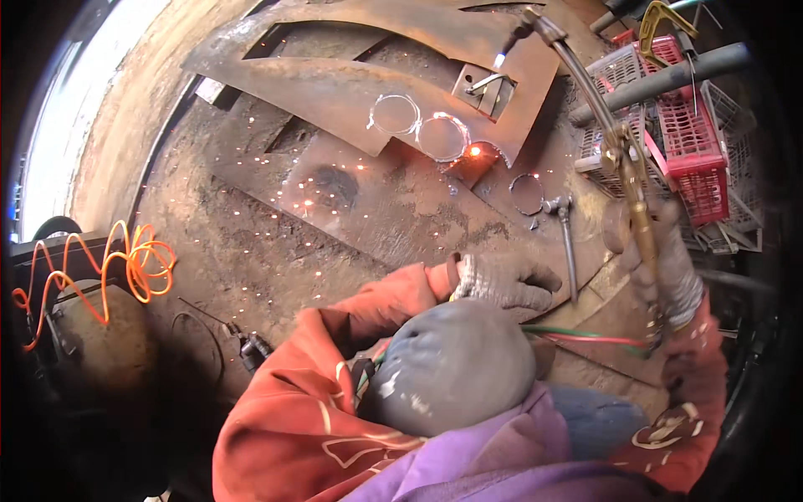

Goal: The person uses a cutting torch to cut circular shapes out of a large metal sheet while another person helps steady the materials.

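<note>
My right hand [669,272], in a dusty knit glove, is closed around the brass handle of a gas cutting torch [640,209]. The torch's long tube reaches up and away to its head, where a small bluish-white flame shows at the nozzle. Resting near my knee, my gloved left hand [506,282] holds nothing, its fingers stretched to the right. A rusty steel plate [326,88] lies ahead, with two circular cuts side by side and a glowing orange spot by its near edge. On the plate sits a small metal block [485,90]. A hammer [567,243] lies beyond my left hand.
Sparks are scattered over the dirty ground and plates. Red crates [694,155] stand at the right, with a grey pipe [669,79] across them and a yellow-framed tool [661,33] above. Red and green hoses [585,336] run by my knee. An orange coiled hose [138,263] is at left.
</note>
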`<state>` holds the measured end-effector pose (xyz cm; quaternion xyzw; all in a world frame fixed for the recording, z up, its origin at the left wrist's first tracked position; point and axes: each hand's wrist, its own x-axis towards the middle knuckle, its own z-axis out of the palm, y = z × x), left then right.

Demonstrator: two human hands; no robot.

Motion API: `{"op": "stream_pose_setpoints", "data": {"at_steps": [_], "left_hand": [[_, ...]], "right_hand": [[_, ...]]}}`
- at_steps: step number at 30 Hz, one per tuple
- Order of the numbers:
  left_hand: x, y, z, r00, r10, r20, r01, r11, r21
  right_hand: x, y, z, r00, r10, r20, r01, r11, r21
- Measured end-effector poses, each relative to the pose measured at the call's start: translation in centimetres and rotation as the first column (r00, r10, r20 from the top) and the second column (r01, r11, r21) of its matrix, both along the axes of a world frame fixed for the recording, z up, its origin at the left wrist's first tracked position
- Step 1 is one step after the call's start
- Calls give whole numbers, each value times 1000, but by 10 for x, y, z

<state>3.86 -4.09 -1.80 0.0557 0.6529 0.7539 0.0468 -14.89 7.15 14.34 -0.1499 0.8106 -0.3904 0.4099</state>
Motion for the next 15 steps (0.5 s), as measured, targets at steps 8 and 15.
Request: {"op": "stream_pose_setpoints", "data": {"at_steps": [8, 15], "left_hand": [[-43, -64, 48, 915, -337, 220, 396, 659, -639], [-75, -79, 27, 967, -66, 248, 175, 875, -450]], "right_hand": [[-37, 2, -58, 922, 115, 370, -96, 993, -71], [-70, 13, -122, 866, 130, 483, -135, 991, -25]]}}
